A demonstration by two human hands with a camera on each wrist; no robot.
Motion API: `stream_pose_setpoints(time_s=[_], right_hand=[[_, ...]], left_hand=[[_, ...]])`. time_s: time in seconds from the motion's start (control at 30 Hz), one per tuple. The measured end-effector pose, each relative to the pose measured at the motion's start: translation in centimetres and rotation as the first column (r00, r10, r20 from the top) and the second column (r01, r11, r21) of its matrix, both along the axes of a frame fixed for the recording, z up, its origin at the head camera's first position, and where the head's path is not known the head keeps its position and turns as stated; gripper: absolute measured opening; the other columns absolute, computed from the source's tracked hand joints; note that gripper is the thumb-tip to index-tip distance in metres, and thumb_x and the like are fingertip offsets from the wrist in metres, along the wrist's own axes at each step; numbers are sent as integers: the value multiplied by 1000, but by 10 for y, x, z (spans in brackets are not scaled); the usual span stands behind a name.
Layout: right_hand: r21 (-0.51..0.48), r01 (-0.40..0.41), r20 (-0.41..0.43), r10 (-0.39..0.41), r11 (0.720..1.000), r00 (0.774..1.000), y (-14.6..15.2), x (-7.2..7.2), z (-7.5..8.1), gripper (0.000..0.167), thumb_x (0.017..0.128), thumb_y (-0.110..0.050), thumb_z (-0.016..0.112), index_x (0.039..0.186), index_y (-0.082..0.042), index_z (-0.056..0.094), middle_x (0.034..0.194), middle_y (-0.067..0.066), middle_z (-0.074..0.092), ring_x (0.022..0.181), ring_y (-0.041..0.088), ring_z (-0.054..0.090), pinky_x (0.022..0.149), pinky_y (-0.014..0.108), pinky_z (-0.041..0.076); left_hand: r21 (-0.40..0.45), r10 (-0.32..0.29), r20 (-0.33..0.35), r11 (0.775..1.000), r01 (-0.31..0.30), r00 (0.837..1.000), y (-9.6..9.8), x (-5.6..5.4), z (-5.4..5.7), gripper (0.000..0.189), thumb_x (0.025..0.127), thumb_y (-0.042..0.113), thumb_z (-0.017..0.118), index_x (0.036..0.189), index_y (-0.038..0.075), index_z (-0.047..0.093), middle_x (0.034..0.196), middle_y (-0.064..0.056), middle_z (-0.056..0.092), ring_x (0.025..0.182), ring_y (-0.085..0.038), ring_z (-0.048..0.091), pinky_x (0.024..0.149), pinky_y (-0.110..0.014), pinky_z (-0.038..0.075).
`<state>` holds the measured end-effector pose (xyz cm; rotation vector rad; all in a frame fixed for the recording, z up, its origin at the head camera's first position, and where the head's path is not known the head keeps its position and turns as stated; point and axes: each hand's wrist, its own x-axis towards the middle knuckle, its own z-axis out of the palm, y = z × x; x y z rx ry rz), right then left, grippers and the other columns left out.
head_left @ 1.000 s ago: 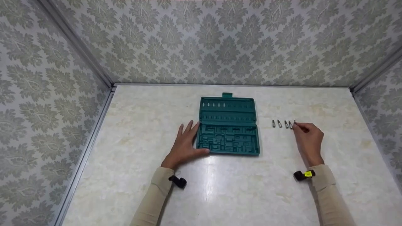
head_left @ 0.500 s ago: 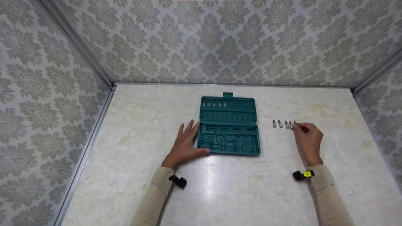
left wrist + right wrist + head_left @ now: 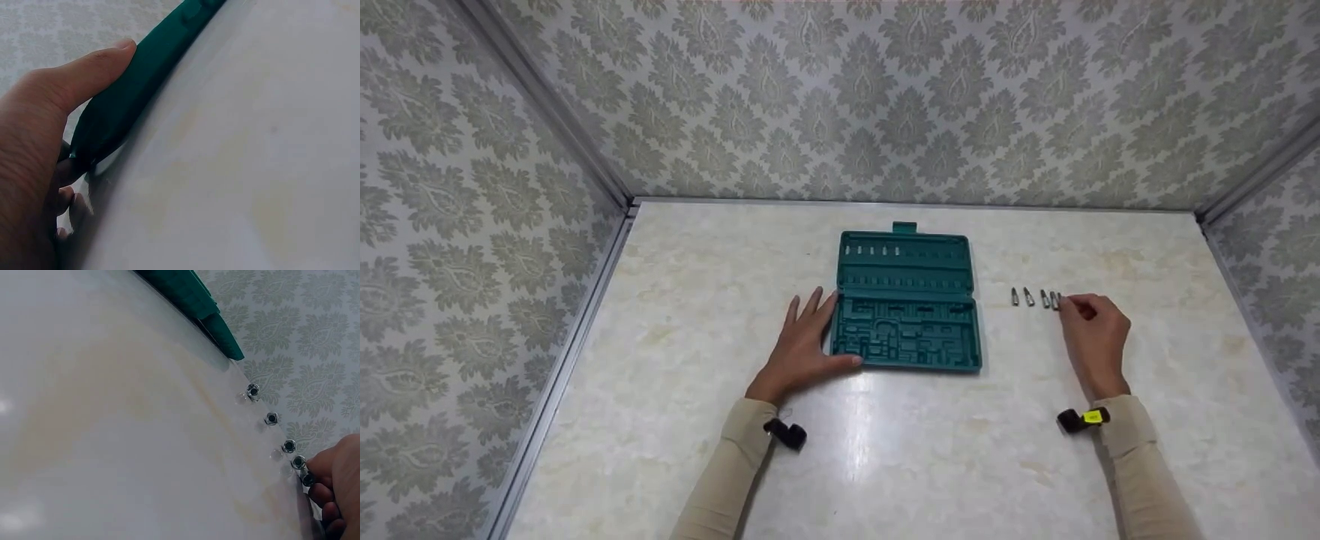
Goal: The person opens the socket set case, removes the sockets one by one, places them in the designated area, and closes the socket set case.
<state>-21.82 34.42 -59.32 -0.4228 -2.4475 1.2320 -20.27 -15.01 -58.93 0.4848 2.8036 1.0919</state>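
The teal plastic bit case [image 3: 906, 367] lies unfolded on the table, its lower half moulded with many recesses. My left hand [image 3: 799, 349] rests at its left side, fingers spread and mostly straight. In the left wrist view the thumb [image 3: 107, 64] lies on the case's edge. Right of the case, my right hand [image 3: 1096, 337] pinches a small metal bit socket [image 3: 307, 479] between thumb and fingertips, at the right end of a row. Several similar sockets stand beside it, among them a left one [image 3: 1015, 297] and one [image 3: 298, 462] right by the fingertips.
Several small pale bits [image 3: 872, 250] sit in the top row of the case's upper half, at its left. A latch tab [image 3: 904, 226] sticks out at the back. Patterned wall panels [image 3: 862, 97] enclose the marbled table [image 3: 690, 277] at the back and sides.
My right hand has shifted very slightly left, and the pinched socket's tip shows less above the fingertips. The left hand and case are almost still.
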Motion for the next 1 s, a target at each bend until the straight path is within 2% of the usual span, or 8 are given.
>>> stream_pose_setpoints(time_s=[0.27, 0.47, 0.77, 1.0], right_hand=[[16, 6, 23, -7, 1000, 1000, -2, -1, -1, 35, 109, -40, 69, 118, -8, 82, 103, 6, 70, 88, 20, 61, 72, 28, 47], [-17, -1, 27, 2, 1000, 1000, -1, 1, 0, 36, 108, -42, 69, 117, -10, 81, 104, 6, 70, 87, 21, 63, 70, 28, 50], [-57, -1, 20, 2, 998, 1000, -1, 1, 4, 37, 108, -44, 69, 118, -11, 82, 105, 5, 71, 90, 20, 62, 71, 27, 50], [-102, 9, 103, 2, 995, 995, -2, -3, 27, 43, 108, -43, 69, 126, -6, 80, 111, 5, 74, 97, 14, 63, 82, 25, 49]], left_hand=[[5, 20, 10, 1000, -20, 1000, 0, 2, 0, 129, 78, 89, 74, 179, 30, 19, 185, 0, 13, 171, -23, -5, 137, -55, 3], [14, 25, 26, 1000, -26, 999, 1, 4, 2, 128, 78, 89, 74, 179, 32, 19, 185, 0, 11, 171, -26, -7, 136, -58, 4], [4, 38, 43, 999, -39, 998, 1, 3, 1, 129, 76, 92, 74, 178, 38, 16, 185, 5, 8, 171, -25, -11, 136, -58, 6], [2, 13, 24, 1000, -13, 1000, 1, 1, -1, 129, 78, 91, 73, 179, 32, 17, 185, 1, 11, 171, -21, -6, 137, -53, 0]])
